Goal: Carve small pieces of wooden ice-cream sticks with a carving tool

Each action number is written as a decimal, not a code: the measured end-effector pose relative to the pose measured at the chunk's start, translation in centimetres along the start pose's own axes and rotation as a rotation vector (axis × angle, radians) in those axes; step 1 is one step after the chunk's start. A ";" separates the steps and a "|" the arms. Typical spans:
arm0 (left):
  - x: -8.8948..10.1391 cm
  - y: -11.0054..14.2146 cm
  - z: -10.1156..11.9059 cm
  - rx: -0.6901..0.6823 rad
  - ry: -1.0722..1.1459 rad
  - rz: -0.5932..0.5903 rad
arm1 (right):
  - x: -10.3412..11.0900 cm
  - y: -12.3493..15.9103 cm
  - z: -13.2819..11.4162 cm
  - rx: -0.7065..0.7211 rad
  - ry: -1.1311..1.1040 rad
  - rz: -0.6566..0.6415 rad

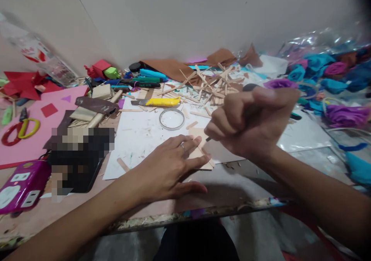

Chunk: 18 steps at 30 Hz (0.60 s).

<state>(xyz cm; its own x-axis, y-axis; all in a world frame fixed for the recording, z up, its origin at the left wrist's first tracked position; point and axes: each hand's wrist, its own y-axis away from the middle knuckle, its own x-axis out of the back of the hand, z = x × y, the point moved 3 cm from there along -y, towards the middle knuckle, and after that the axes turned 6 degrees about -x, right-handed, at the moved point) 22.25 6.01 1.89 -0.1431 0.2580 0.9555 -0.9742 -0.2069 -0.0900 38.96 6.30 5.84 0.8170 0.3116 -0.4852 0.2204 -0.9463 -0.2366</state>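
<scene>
My left hand (171, 164) lies with its fingers spread over a small pale wooden piece (197, 152), pressing it on the white sheet. A ring is on one of its fingers. My right hand (249, 122) is closed in a fist just right of it, around a dark pen-like tool (249, 87). Only a dark rounded end above the fist and a thin tip below it show; its exact kind is hidden. Beyond my left hand, a roll of clear tape (172, 119) and a yellow utility knife (156, 102) lie on the white sheet (136, 137).
A pile of wooden craft sticks (214, 81) lies at the back. Scissors (21, 129) rest on pink paper at left, near a black phone (89, 172) and a purple box (26, 185). Blue and purple paper flowers (344, 114) crowd the right. The table edge (162, 220) runs in front.
</scene>
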 end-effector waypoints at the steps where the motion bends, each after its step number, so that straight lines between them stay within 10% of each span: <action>1: 0.0 0.0 0.0 0.000 0.007 0.006 | 0.0 0.0 0.2 0.000 -0.018 -0.019; 18: -0.4 0.1 -0.3 -0.022 0.039 0.048 | 0.9 0.3 3.3 -0.084 0.014 0.025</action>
<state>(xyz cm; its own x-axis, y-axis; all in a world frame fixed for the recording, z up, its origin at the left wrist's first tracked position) 22.13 6.20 1.43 -0.1959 0.2845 0.9385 -0.9696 -0.1992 -0.1420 38.06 6.55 2.55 0.8300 0.2869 -0.4784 0.2432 -0.9579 -0.1525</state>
